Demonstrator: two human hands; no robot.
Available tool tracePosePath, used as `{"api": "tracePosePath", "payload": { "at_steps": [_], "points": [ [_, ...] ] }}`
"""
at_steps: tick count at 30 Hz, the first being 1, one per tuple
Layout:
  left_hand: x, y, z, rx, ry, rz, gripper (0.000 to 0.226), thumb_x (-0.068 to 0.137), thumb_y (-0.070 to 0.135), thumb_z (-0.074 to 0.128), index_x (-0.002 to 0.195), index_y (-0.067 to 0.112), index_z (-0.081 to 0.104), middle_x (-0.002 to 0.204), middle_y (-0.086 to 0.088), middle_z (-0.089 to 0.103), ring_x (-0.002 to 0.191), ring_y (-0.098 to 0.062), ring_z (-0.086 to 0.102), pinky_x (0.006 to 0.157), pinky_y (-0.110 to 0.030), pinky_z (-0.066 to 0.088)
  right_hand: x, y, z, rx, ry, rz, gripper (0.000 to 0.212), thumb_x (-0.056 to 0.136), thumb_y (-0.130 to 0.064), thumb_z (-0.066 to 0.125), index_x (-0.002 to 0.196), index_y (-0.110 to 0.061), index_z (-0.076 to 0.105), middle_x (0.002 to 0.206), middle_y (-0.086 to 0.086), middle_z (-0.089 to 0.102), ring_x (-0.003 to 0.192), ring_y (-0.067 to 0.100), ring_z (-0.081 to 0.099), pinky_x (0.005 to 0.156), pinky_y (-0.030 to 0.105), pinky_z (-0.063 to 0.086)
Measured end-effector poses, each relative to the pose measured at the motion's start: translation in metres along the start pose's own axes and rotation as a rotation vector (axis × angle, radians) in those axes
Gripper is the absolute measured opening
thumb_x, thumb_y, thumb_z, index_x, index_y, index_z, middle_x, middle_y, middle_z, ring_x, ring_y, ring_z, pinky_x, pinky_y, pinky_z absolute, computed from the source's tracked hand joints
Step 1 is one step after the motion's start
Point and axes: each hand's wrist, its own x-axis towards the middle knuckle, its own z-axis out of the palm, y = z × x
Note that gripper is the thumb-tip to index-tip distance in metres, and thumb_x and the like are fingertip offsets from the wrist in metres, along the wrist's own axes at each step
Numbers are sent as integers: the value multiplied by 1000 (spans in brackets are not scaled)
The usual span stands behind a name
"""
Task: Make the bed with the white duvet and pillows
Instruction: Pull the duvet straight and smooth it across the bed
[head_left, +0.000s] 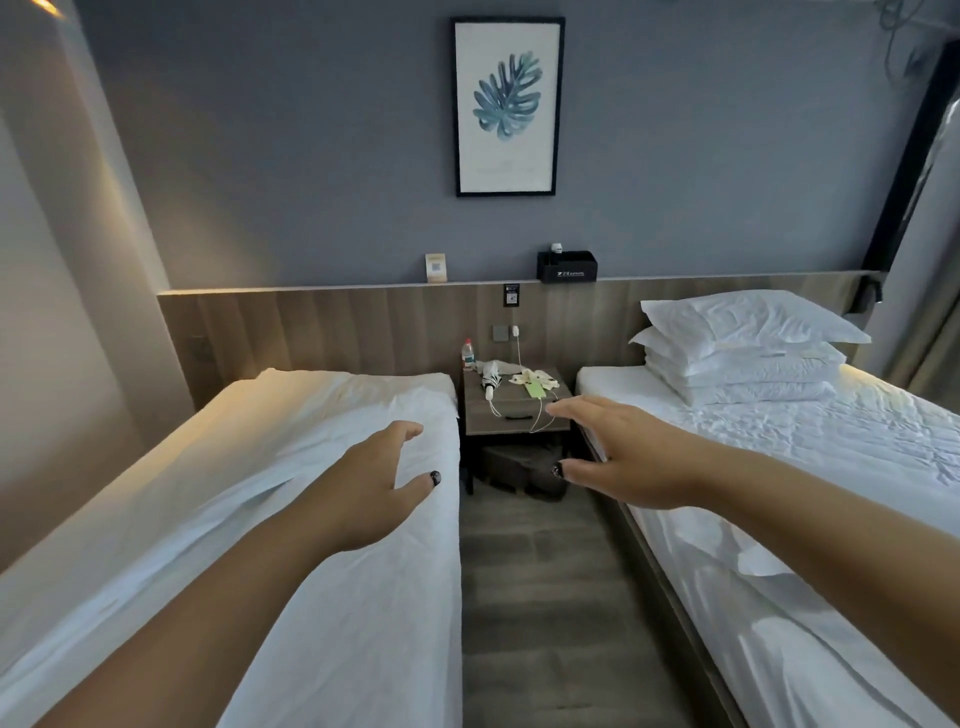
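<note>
Between two single beds we stand, both arms stretched forward over the gap. Our left hand (371, 486) hangs over the inner edge of the left bed (291, 467), fingers loosely spread and slightly bent, holding nothing; whether it touches the sheet we cannot tell. Our right hand (618, 452) reaches out flat, fingers straight and together, pointing toward the nightstand (511, 410), also holding nothing. The hands are well apart.

On the left bed lies a white sheet, mostly smooth, with a long fold running along its length and warm light falling on its far corner. No pillows lie on it. The right bed (831, 493) carries white bedding that looks rumpled and quilted with many small creases. At its head, against the wooden headboard panel (337, 332), the white pillows (743, 345) sit in a stack, the top one puffed and wrinkled.

On the nightstand lie a folded umbrella (489, 379), a small bottle (468, 355) and a white charging cable (519, 353). Above, a framed leaf print (507, 106) hangs on the grey wall.
</note>
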Motion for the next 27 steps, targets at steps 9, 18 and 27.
{"api": "tracePosePath", "payload": {
  "at_steps": [9, 18, 27],
  "points": [
    [112, -16, 5, 59, 71, -85, 62, 94, 54, 53, 147, 33, 29, 155, 13, 35, 139, -12, 39, 108, -27, 36, 139, 80, 12, 83, -27, -67, 65, 93, -34, 57, 151, -25, 30, 155, -5, 33, 141, 10, 30, 114, 25, 26],
    [287, -60, 17, -14, 126, -136, 59, 95, 49, 54, 146, 29, 32, 153, 9, 38, 137, -13, 41, 104, -27, 40, 322, 158, 15, -78, -117, -173, 65, 93, -33, 55, 151, -23, 26, 155, -5, 30, 139, 15, 30, 112, 28, 28],
    [453, -78, 68, -21, 73, -164, 60, 95, 47, 56, 147, 28, 31, 153, 10, 37, 138, -12, 38, 106, -27, 39, 454, 279, 37, -205, -191, -221, 70, 93, -38, 54, 152, -21, 21, 155, -4, 26, 141, 16, 29, 114, 29, 28]
  ]
}}
